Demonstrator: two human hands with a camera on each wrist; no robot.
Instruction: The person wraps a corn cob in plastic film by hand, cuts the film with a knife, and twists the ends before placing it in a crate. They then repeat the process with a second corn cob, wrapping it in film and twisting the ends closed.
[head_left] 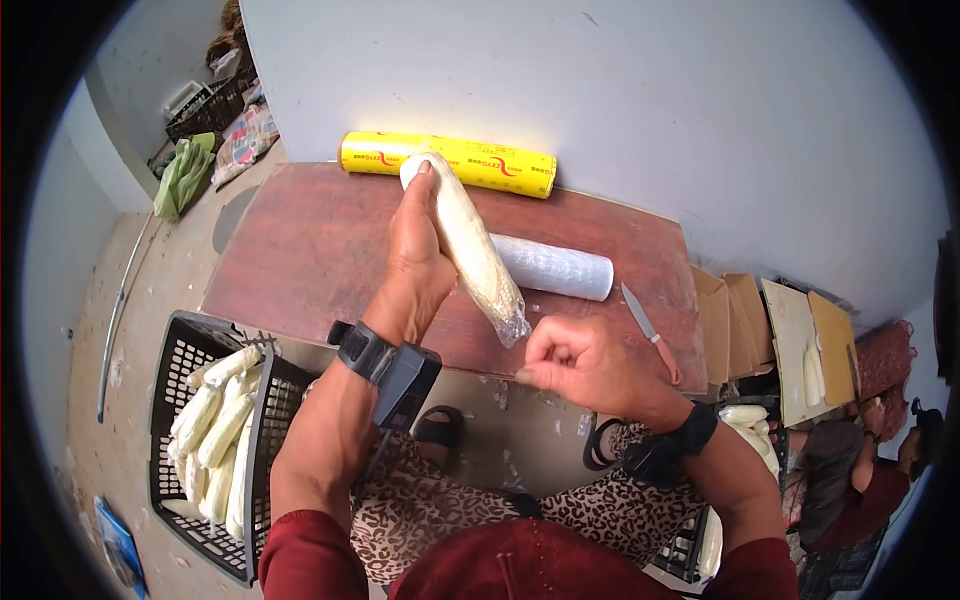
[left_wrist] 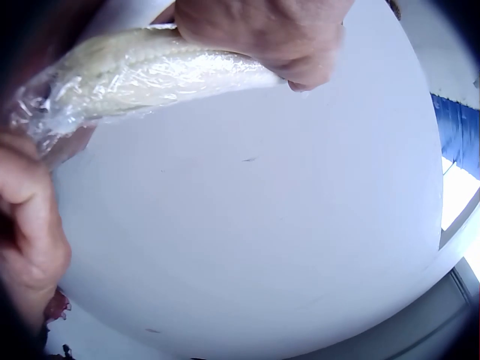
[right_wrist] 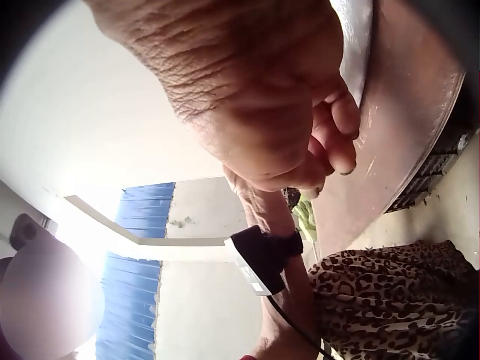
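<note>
My left hand (head_left: 415, 265) grips a pale ear of corn (head_left: 465, 235) wrapped in clear plastic film, its thumb lying along the upper end. The ear slants above the table, with gathered film (head_left: 512, 328) at its lower end. In the left wrist view, the shiny wrapped ear (left_wrist: 150, 79) runs from the left hand (left_wrist: 262, 34) toward the right hand (left_wrist: 30, 217). My right hand (head_left: 590, 365) is just right of the gathered film, fingers curled in and nothing seen between them. The right wrist view shows its curled fingers (right_wrist: 334, 139) from behind.
On the reddish table (head_left: 300, 240) lie a yellow printed roll (head_left: 520, 172), a clear film roll (head_left: 570, 270) and a knife (head_left: 650, 335). A black crate (head_left: 260, 480) of wrapped corn stands left. Cardboard (head_left: 740, 320) and more corn (head_left: 745, 420) are at right, with another person (head_left: 850, 470) beyond.
</note>
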